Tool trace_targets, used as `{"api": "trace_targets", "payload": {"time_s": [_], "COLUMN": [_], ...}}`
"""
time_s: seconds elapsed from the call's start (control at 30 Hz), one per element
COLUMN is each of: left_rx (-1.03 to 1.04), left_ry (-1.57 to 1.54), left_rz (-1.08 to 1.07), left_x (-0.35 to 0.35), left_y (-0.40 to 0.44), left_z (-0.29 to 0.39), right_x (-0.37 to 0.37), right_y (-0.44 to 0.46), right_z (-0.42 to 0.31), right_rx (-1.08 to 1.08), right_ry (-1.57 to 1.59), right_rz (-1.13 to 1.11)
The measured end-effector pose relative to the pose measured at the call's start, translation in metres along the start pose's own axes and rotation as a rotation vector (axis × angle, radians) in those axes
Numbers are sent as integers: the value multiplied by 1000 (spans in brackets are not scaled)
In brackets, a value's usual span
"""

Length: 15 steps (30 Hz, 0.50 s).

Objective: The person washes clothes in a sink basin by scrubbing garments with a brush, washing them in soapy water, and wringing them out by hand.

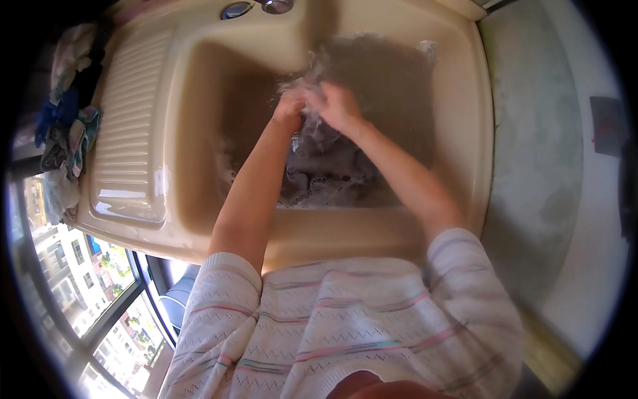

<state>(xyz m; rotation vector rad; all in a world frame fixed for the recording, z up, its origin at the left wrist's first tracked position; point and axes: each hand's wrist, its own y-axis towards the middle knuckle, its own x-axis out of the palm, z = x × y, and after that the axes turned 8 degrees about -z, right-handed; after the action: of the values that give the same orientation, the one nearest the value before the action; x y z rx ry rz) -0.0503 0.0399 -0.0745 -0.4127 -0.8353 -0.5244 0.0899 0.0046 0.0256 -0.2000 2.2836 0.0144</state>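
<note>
Head view. We find the left hand (290, 110) and right hand (337, 109) drawn together in the sink (463, 100), at the water surface, fingers curled inward. Splash and motion blur cover the fingertips, so we cannot tell whether the grip is closed on fabric. The cloth (332, 163), dark and soaked, lies in the water (399, 93) just nearer the body than the grip; a paler streak between the hands may be a raised fold of it or only splash.

Step in hand, as we judge it: working the cloth in water with both hands. From this pose, the next move would call for a sure hold on a fold, since wet fabric is likely slippery and heavy.

Surroundings: the tap (277, 6) sits beyond the grip, slightly left; we note it as an overhead limit on lifting. The ribbed drainboard (129, 120) is left of the grip, with a clothes pile (63, 126) past its far-left edge. Foam (319, 179) floats nearer the body. The sink's near rim crosses under both forearms; the nearest obstruction, we judge, is that rim.
</note>
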Motion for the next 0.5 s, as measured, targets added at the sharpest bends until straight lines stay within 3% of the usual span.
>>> {"api": "trace_targets", "payload": {"time_s": [0.1, 0.13, 0.2, 0.23, 0.3, 0.37, 0.4, 0.47, 0.5], "left_rx": [-246, -318, -205, -152, 14, 158, 190, 502, 489], "left_ry": [404, 543, 710, 802, 908, 1047, 1173, 1265, 1116], "left_rz": [346, 459, 384, 344, 231, 192, 223, 77, 2], "left_x": [59, 70, 59, 68, 103, 154, 180, 212, 235], "left_y": [-5, -5, 2, 3, 2, 3, 3, 12, 10], "left_z": [35, 43, 57, 74, 106, 146, 166, 200, 212], "right_x": [-5, -4, -49, -66, -132, -198, -235, -290, -313], "right_y": [-3, 2, 3, 2, -5, 3, 9, 10, 7], "right_z": [29, 75, 109, 127, 80, 71, 79, 52, 19], "right_rx": [146, 160, 352, 368, 375, 394, 280, 82, -3], "right_ry": [-133, -105, -74, 248, 551, 522, 579, 780, 930], "right_rz": [-25, -47, -8, 129, 335, 394, 396, 478, 553]}}
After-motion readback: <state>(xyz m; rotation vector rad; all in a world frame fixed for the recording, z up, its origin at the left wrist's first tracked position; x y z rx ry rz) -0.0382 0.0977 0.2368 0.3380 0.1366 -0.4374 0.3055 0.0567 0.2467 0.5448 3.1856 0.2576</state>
